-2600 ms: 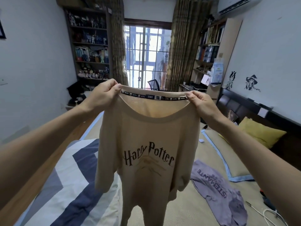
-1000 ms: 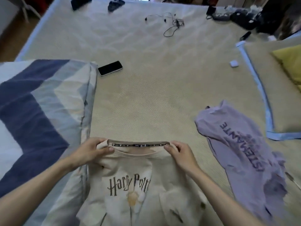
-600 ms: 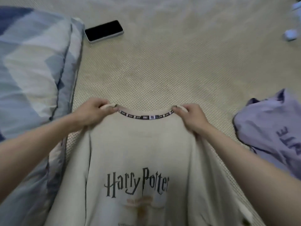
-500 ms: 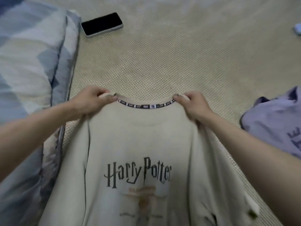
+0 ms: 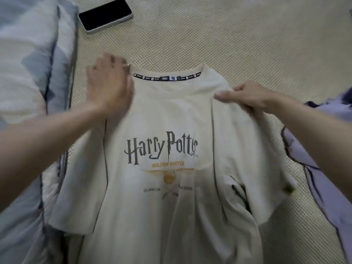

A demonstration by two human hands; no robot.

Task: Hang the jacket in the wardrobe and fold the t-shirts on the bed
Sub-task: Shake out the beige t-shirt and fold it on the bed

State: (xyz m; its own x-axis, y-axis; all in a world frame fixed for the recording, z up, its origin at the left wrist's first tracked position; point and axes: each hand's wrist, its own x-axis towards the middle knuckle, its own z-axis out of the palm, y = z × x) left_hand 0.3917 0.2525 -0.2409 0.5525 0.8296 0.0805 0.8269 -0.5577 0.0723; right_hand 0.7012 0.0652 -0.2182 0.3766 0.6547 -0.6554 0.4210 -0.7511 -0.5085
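A cream t-shirt (image 5: 162, 206) with "Harry Potter" printed on its chest lies front up on the woven beige bed mat (image 5: 228, 44), collar pointing away from me. My left hand (image 5: 108, 86) lies flat and blurred on its left shoulder, fingers spread, beside the collar. My right hand (image 5: 249, 96) pinches a fold of cloth at the right shoulder. A lilac t-shirt (image 5: 327, 168) lies crumpled at the right edge, partly hidden by my right forearm. No jacket is in view.
A black phone (image 5: 105, 15) lies screen up on the mat beyond the collar, at the upper left. A blue, grey and white patterned quilt (image 5: 28, 73) runs along the left side, and the cream shirt's left sleeve overlaps its edge.
The shirt went from held up in the air to spread on the mat. Since half a second ago my left hand let go of the collar and lies flat; my right hand slid out to the shoulder.
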